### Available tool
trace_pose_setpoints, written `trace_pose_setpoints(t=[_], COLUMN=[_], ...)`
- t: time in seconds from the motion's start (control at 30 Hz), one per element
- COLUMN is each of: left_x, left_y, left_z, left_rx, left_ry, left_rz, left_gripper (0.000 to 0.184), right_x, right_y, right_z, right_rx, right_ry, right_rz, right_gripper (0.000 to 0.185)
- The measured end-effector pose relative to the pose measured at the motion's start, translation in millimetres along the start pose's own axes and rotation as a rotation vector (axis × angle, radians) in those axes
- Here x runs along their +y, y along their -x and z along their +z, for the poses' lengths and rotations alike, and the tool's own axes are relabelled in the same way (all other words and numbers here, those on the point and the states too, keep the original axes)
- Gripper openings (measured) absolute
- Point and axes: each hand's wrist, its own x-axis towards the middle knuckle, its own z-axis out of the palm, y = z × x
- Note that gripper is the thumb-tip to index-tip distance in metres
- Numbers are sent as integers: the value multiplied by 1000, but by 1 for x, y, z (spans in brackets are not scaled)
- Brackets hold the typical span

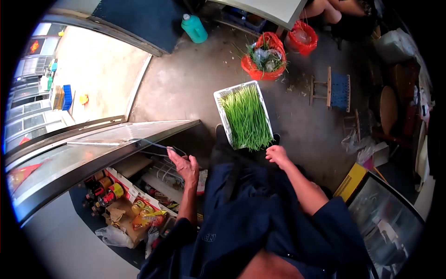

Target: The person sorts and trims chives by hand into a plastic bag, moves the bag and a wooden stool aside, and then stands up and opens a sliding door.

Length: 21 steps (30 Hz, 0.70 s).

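A white plastic basket (222,114) full of long green stalks (246,116) stands in front of my feet. My right hand (277,156) is curled closed just beyond its lower right corner, apart from it, with nothing visible inside. On the left, my left hand (184,166) is raised beside the glass door (107,139), fingers apart. A thin bluish cord or strip (155,144) runs from the door to its fingertips; whether they touch it is unclear.
Red bags (263,73) (302,39) and a teal jug (194,29) lie ahead near a table (267,10). A person's bare legs (325,10) show at top right. Stools (339,90) stand right, a glass-topped cabinet (383,218) lower right, bottles (111,193) lower left.
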Motion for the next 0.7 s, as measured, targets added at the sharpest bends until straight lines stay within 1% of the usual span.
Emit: trace_pose_setpoints(t=[0.07, 0.1, 0.17, 0.2, 0.27, 0.33, 0.37, 0.43, 0.47, 0.53, 0.57, 0.6, 0.63, 0.67, 0.7], left_x=[46, 58, 68, 60, 43, 21, -10, -68, -87, -122, -145, -152, -161, -179, -191], left_y=[1, 8, 24, 29, 37, 33, 38, 43, 40, 30, 27, 15, 4, -5, 3], left_z=[-23, -25, -25, -11, 28, 74, 106, 173, 201, 254, 283, 305, 324, 347, 362], left_rx=[33, 24, -87, -164, -310, -537, -577, -648, -663, -694, -667, -642, -674, -697, -711], left_ry=[-117, -123, 40, 116, 212, 173, 242, 171, 151, 101, 34, -33, -6, -109, -114], left_rz=[183, 162, 80, 87, -82, -235, -305, -347, -417, -559, -547, -537, -669, -649, -663], left_gripper=[77, 77, 78, 77, 73, 69, 68, 66, 65, 64, 63, 62, 64, 67, 67], right_x=[0, -2, 4, 5, 6, 18, 18, 1, -5, -11, 5, 8, 13, 6, 18], right_y=[-6, -11, -25, -38, -67, -103, -117, -147, -161, -198, -232, -254, -274, -285, -298], right_z=[-29, -44, -66, -76, -88, -94, -89, -74, -64, -46, -43, -38, -32, -24, -24], right_rx=[47, 65, 89, 99, 174, 203, 196, 258, 257, 189, 229, 223, 313, 399, 391], right_ry=[-29, -62, -110, -124, -61, -49, -42, 10, 12, 103, 392, 394, 588, 786, 794], right_rz=[53, 57, 69, 67, 133, 117, 147, 111, 126, -48, -161, -146, -239, -333, -314], right_gripper=[13, 13, 14, 16, 18, 18, 18, 18, 18, 17, 17, 17, 18, 19, 19])
